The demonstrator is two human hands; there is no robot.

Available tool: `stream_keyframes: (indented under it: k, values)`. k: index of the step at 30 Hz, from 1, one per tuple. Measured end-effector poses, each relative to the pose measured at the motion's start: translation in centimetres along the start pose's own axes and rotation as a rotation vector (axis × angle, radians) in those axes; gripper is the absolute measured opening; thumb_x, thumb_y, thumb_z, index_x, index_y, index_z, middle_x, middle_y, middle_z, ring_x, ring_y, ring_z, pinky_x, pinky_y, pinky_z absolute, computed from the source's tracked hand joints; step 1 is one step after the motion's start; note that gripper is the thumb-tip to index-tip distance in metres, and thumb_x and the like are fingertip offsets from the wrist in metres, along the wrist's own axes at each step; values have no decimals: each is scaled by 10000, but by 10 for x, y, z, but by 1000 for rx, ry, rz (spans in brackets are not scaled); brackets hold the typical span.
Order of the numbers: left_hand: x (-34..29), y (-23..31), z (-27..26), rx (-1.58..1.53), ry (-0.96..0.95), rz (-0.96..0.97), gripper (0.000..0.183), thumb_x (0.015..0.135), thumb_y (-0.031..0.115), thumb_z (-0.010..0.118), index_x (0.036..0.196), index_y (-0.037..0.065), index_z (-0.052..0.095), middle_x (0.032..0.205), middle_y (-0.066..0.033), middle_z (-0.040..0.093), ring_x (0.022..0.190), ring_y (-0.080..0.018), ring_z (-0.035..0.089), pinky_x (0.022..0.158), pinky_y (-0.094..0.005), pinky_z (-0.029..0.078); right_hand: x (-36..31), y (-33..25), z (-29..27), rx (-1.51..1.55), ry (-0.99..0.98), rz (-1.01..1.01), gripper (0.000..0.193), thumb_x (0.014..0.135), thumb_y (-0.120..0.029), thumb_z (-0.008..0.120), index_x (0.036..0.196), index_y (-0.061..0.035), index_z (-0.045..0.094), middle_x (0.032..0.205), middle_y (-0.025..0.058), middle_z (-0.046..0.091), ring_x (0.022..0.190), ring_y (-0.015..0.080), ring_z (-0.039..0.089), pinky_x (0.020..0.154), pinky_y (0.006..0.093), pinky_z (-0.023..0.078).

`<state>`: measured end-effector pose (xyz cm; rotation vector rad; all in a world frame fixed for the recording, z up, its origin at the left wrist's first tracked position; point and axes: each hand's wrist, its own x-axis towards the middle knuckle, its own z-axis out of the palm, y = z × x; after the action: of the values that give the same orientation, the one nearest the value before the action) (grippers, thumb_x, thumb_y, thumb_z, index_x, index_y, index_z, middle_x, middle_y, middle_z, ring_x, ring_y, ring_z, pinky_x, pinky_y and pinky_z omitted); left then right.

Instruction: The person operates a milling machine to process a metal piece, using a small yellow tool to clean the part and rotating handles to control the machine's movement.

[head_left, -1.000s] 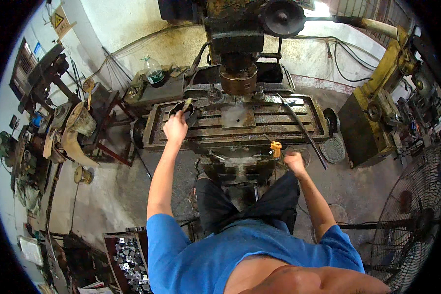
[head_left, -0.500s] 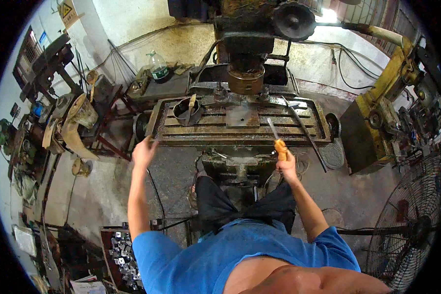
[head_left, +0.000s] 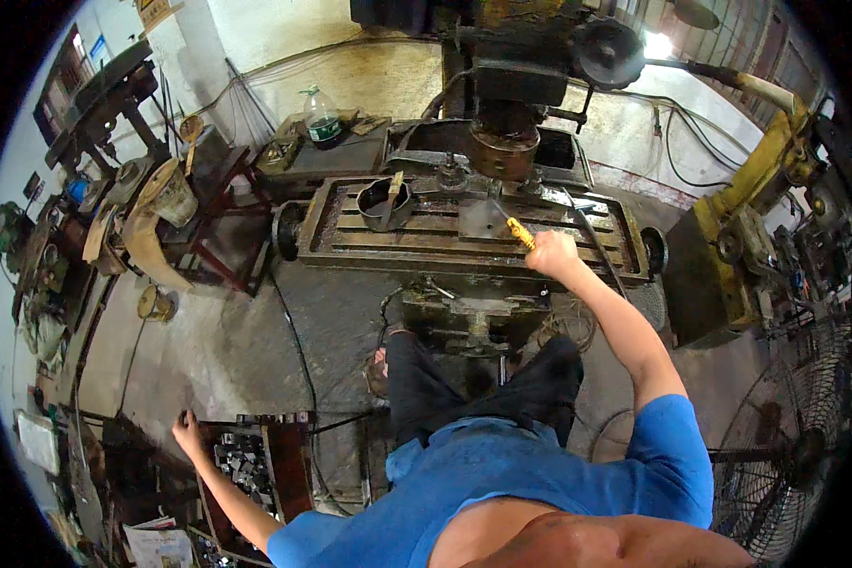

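Note:
My right hand grips a screwdriver by its yellow handle. The shaft points up and left, over the slotted machine table, towards a flat metal block below the spindle head. Off to the lower left, my left hand is beside a tray of small metal parts. Its fingers look closed, with a small dark spot at their tips; what they hold, if anything, is too small to name.
A dark round pot with a brush stands on the machine table's left part. Handwheels stick out at both table ends. A caged fan stands at right. A cable crosses the floor. At left is a bucket.
My left hand has gone from the machine table's left end down to the parts tray. My right hand has brought the screwdriver forward over the table, near the metal block. The view has shifted slightly.

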<state>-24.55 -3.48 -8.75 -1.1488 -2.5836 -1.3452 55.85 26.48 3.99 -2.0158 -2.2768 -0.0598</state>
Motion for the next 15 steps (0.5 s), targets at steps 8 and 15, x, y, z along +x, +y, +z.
stream_keyframes:
  k: [8, 15]
  values:
    - [-113, -25, -86, 112, 99, -259, 379, 820, 249, 577, 969, -100, 577, 771, -148, 619, 579, -176, 561, 529, -340, 456, 7, -19, -28, -58, -163, 136, 280, 651, -267, 568, 807, -46, 639, 808, 171, 636, 792, 309, 622, 707, 388, 494]
    - [-94, 7, -75, 185, 94, -265, 411, 777, 289, 597, 1019, -44, 582, 899, -214, 627, 885, -269, 618, 761, -348, 462, -50, 37, -12, 57, -22, -69, 292, 613, -196, 561, 748, 60, 526, 776, 260, 543, 750, 408, 527, 688, 468, 419]
